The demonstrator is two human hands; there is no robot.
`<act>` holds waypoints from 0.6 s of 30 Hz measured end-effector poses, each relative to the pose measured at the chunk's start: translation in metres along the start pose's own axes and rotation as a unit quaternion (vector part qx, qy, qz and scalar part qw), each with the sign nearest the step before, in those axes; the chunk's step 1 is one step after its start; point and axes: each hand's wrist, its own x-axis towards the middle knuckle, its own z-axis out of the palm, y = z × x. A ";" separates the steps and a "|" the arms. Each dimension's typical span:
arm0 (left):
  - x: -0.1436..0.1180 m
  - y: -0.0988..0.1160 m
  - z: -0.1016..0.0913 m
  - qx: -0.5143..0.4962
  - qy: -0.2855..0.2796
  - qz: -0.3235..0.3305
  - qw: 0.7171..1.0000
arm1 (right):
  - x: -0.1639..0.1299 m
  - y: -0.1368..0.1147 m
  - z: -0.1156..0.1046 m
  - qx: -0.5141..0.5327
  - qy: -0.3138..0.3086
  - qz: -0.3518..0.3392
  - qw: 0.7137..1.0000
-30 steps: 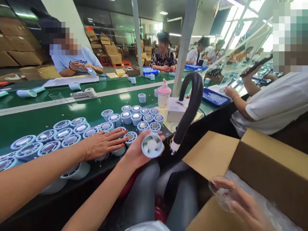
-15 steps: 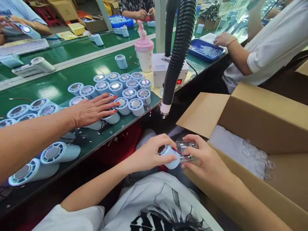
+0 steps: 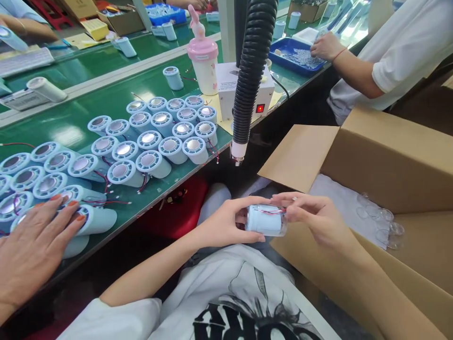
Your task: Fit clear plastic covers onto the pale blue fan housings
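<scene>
Gripping from both ends, your left hand [image 3: 226, 225] and right hand [image 3: 314, 215] closed on the pale blue plastic cylinder housing [image 3: 264, 219] with thin red wires, held over your lap just below the counter [image 3: 198, 177] edge. Your right fingertips pinched at its clear end; whether that cap was seated I could not tell. Beside you the open cardboard box [image 3: 385, 160] still held loose clear plastic caps [image 3: 382, 229], and many blue housings [image 3: 152, 163] waited on the green counter, so plenty looked left. A co-worker's hand [image 3: 31, 245] rested on the nearest ones.
</scene>
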 end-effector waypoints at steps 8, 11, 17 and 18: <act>-0.007 0.003 0.000 -0.117 0.001 -0.013 0.993 | -0.018 0.007 0.000 -0.245 -0.053 -0.173 0.953; -0.010 0.007 -0.001 -0.065 0.001 0.005 0.998 | -0.020 0.005 0.000 -0.213 -0.054 -0.144 0.965; -0.016 0.010 -0.002 -0.049 -0.008 0.051 0.997 | -0.021 -0.001 0.003 -0.138 -0.072 -0.096 0.983; -0.016 0.010 -0.002 -0.044 -0.009 0.058 0.997 | -0.021 -0.001 0.003 -0.125 -0.072 -0.083 0.986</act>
